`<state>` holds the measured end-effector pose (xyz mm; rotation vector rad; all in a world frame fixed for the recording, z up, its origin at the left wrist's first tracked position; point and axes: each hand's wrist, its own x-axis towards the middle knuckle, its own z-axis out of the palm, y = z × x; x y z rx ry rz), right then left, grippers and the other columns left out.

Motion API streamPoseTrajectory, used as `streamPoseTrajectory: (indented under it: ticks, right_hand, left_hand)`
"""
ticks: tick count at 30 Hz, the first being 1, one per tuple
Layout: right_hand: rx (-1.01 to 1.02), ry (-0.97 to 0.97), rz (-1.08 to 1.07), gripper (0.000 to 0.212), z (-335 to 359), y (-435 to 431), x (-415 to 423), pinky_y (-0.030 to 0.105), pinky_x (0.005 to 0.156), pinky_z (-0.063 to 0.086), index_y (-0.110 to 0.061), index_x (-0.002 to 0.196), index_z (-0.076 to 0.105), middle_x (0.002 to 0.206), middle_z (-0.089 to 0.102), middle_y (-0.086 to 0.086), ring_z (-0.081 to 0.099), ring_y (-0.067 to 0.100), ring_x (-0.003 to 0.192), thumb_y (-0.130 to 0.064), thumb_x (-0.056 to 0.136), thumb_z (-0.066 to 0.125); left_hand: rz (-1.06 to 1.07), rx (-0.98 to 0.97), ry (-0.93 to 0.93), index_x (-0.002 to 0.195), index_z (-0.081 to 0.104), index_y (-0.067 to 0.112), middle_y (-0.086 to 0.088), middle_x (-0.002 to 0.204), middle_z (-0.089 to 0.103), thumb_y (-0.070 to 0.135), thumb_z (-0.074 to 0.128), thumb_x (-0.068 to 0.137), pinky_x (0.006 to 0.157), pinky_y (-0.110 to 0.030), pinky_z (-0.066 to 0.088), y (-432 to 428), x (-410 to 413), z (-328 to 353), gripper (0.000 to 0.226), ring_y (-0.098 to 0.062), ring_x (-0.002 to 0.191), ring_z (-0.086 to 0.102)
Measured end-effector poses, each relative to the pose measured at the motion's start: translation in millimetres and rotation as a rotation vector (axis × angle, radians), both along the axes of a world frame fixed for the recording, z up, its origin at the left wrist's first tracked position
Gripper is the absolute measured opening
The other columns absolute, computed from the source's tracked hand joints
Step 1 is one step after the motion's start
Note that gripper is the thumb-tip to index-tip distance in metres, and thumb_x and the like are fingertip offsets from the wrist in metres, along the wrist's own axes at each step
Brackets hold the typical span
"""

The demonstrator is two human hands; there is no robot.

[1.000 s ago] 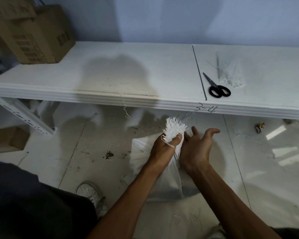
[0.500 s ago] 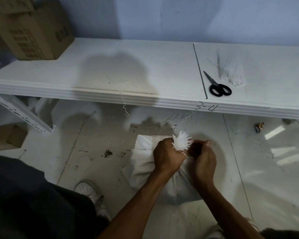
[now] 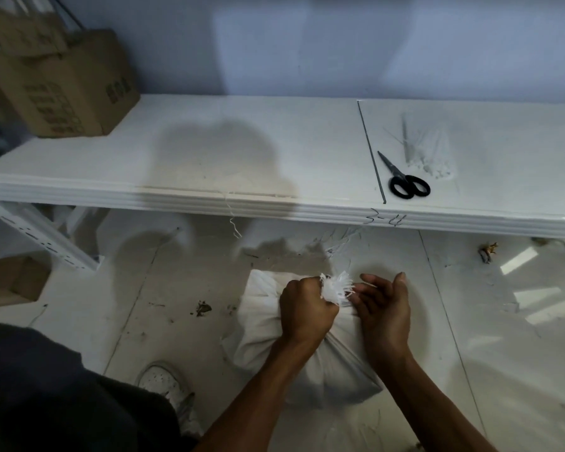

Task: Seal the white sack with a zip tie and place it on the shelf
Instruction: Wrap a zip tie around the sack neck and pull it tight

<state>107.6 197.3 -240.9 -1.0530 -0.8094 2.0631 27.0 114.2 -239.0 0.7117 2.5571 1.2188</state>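
White sack [image 3: 310, 363]: woven cloth, matt, frayed top. Shelf [image 3: 242, 164]: smooth white, slight sheen. Floor [image 3: 519, 321]: glossy tile, scuffed. Boxes [image 3: 69, 89]: matt cardboard. Scissors [image 3: 405, 181]: black plastic handles.

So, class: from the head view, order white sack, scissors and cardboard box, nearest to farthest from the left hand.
1. White sack, low centre, neck gripped by the left hand.
2. Scissors, on the shelf, to the right.
3. Cardboard box, at the shelf's far left.

One head-worn wide-angle view, forward and down, close above the white sack [image 3: 340, 363], shelf [image 3: 209, 164] beyond.
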Motion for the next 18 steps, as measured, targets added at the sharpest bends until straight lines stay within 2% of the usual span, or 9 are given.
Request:
streamPoseTrajectory:
  ticks: [3,6,8,10,13,15,18]
  right_hand:
    - [-0.082,0.013,-0.011,0.052,11.8,0.1,-5.8,0.029,0.068,0.058,-0.006,0.086,0.065,0.059,0.065,0.006,0.067,0.018,0.060,-0.049,0.097,0.040]
    - [-0.130,0.050,-0.047,0.049,22.1,2.7,-9.9,0.029,0.067,0.056,-0.006,0.084,0.065,0.053,0.063,0.005,0.065,0.017,0.053,-0.048,0.096,0.042]
    - [-0.111,0.041,-0.030,0.046,28.4,4.7,-13.4,0.030,0.066,0.052,-0.007,0.085,0.065,0.054,0.062,0.004,0.062,0.018,0.053,-0.046,0.096,0.044]
    - [-0.038,-0.003,0.008,0.039,36.5,6.8,-16.0,0.029,0.064,0.049,-0.008,0.088,0.066,0.058,0.062,0.003,0.060,0.018,0.056,-0.040,0.097,0.046]
    - [0.211,-0.104,0.042,0.027,48.5,12.2,-19.7,0.026,0.059,0.050,-0.007,0.096,0.066,0.070,0.064,0.006,0.061,0.017,0.061,-0.026,0.099,0.047]
    - [0.333,-0.145,0.051,0.019,57.8,19.1,-23.0,0.023,0.058,0.051,-0.008,0.097,0.066,0.076,0.065,0.007,0.062,0.015,0.064,-0.017,0.098,0.049]
    - [0.327,-0.192,-0.024,0.010,69.0,36.3,-28.5,0.026,0.060,0.051,-0.010,0.096,0.066,0.079,0.067,0.006,0.063,0.014,0.062,-0.015,0.094,0.058]
  left_hand:
    - [0.042,-0.039,0.060,0.066,0.068,-0.001,-0.023,0.070,0.071,0.010,0.061,0.063,0.061,-0.042,0.051,-3.1,-9.4,5.1,0.013,-0.042,0.070,0.065]
    - [0.136,0.025,0.067,0.066,0.071,-0.002,-0.027,0.070,0.071,0.016,0.060,0.058,0.060,-0.045,0.054,-2.8,-18.4,7.4,0.023,-0.044,0.068,0.067]
    - [0.154,0.026,0.057,0.065,0.069,-0.005,-0.028,0.069,0.070,0.008,0.065,0.060,0.059,-0.045,0.052,-1.6,-21.1,13.0,0.014,-0.045,0.067,0.066]
    - [0.153,0.027,0.066,0.061,0.066,-0.006,-0.028,0.067,0.069,-0.002,0.068,0.060,0.058,-0.043,0.049,0.7,-23.6,19.6,0.005,-0.044,0.065,0.065]
    - [0.141,0.042,0.085,0.057,0.061,-0.005,-0.027,0.062,0.067,-0.005,0.066,0.059,0.055,-0.042,0.046,0.6,-27.5,24.6,0.006,-0.044,0.062,0.063]
    - [0.131,0.065,0.087,0.057,0.062,-0.004,-0.026,0.061,0.067,-0.001,0.065,0.060,0.054,-0.041,0.047,-1.5,-29.8,22.0,0.005,-0.043,0.061,0.064]
    - [0.188,0.160,0.035,0.061,0.069,-0.003,-0.022,0.063,0.071,0.014,0.061,0.059,0.056,-0.039,0.050,-5.2,-33.0,14.1,0.019,-0.038,0.062,0.068]
